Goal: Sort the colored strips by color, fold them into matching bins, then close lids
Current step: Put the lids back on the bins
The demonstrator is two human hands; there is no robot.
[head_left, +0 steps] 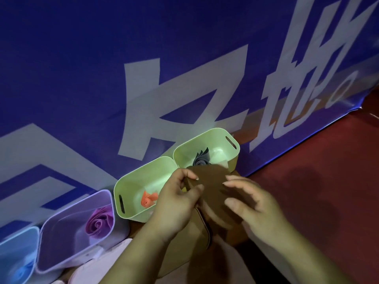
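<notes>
While left hand (176,201) pinches brown strip (211,181) edge, right hand (256,203), fingers loosely spread, rests on it; strip looks light, floppy; best gripped near edges.

The left hand (178,199) pinches a brown strip (213,181) while the right hand (256,203) rests on it. Beyond, the near green bin (135,179), the far green bin (207,140), a purple bin (67,224) and a blue bin (18,249) line the blue banner (82,68).

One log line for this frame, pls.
phase: folding | left hand: pinches brown strip | right hand: rests on brown strip | green bin: open, orange roll inside
</notes>
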